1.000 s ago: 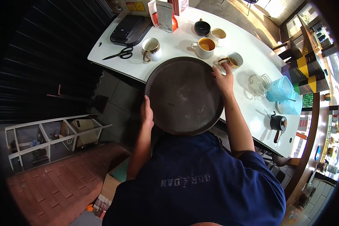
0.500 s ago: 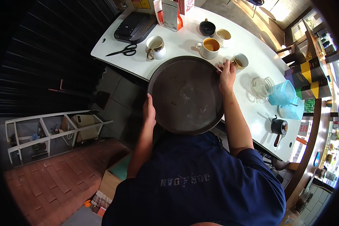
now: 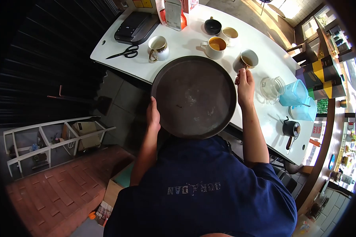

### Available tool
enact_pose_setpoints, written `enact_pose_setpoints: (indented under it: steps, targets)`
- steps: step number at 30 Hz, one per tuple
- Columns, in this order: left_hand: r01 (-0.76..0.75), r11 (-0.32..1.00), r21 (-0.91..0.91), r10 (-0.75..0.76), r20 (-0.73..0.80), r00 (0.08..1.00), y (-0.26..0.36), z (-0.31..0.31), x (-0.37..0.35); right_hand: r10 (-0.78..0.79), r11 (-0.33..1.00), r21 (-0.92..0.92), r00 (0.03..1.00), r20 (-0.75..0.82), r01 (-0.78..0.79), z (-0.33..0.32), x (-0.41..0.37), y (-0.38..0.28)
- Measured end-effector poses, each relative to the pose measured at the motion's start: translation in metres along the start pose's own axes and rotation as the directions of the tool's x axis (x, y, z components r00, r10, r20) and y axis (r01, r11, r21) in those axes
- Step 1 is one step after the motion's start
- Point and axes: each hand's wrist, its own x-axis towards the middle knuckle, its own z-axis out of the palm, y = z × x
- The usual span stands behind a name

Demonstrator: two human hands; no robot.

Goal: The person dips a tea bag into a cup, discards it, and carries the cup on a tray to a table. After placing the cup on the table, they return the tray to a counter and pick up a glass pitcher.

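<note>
A round dark brown tray (image 3: 194,98) lies level in front of my body and overlaps the table's near edge. My left hand (image 3: 153,114) is closed on its left rim, thumb on top. My right hand (image 3: 245,86), off the tray, pinches the handle of a grey-white mug (image 3: 239,59) just beyond the tray's right edge. The mug leans towards me, with some brown in its bottom. Close by are a cream mug with an orange inside (image 3: 214,50), a pale mug (image 3: 230,34) and a black cup (image 3: 213,27).
On the white table (image 3: 178,43) are a brown-and-white mug (image 3: 159,48), black scissors (image 3: 125,52), a flat black device (image 3: 136,28) and a standing pouch (image 3: 174,15). To the right are a glass server (image 3: 271,89), blue plastic containers (image 3: 296,94) and a small dark pot (image 3: 290,128).
My right hand has left the tray's right rim and taken the mug by its handle. The mug has turned and tilted towards me. My left hand still grips the tray.
</note>
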Motion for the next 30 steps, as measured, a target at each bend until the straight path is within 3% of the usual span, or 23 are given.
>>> enact_pose_setpoints:
  steps: [2,12,15,20,30]
  targets:
    - [0.014,0.998,0.058,-0.012,-0.045,0.999,0.006,0.003,-0.005,-0.027,0.999,-0.041,0.989,0.142,0.033,0.0,-0.01,-0.005]
    - [0.04,0.999,0.011,-0.04,-0.001,0.999,0.0,-0.002,0.004,0.144,0.971,-0.238,0.843,0.519,-0.019,0.025,-0.064,0.009]
    - [0.025,1.0,-0.009,-0.025,0.008,1.0,0.001,0.0,0.002,0.156,0.978,-0.2,0.823,0.546,-0.052,0.03,-0.075,0.016]
    - [0.042,0.999,0.009,-0.042,-0.008,0.999,0.001,0.0,0.002,0.2,0.957,-0.289,0.76,0.619,-0.016,0.027,-0.079,0.027]
    - [0.05,0.998,-0.047,-0.048,0.042,0.998,0.008,0.001,-0.002,0.208,0.96,-0.278,0.75,0.627,-0.034,0.027,-0.086,0.03]
